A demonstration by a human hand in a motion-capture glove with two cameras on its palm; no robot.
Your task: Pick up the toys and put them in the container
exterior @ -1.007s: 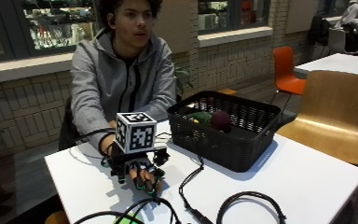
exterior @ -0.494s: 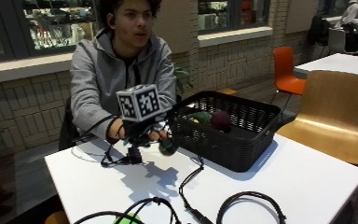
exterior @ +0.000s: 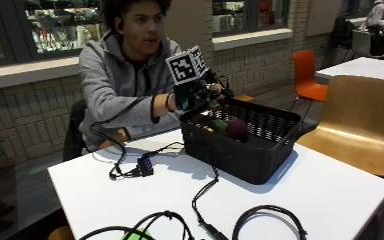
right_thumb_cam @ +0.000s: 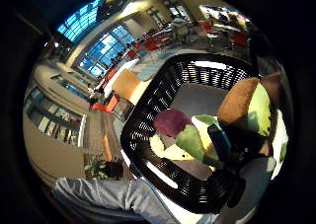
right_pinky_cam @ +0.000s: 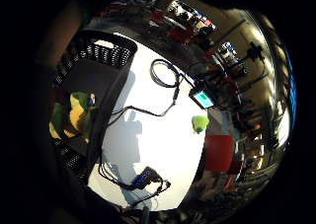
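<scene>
Hovering over the near rim of the black basket (exterior: 245,155), the gloved right hand (exterior: 198,97) carries a tan-and-green toy (right_thumb_cam: 249,105), seen close against the palm in the thumb-side view; fingers appear curled round it, though the outside view does not resolve them. Step in hand: the drop. Inside the basket lie a purple toy (right_thumb_cam: 170,121) and green ones (right_thumb_cam: 190,140). Next move calls for releasing over the interior. One green toy (right_pinky_cam: 199,122) remains on the white table (exterior: 325,195), well apart.
</scene>
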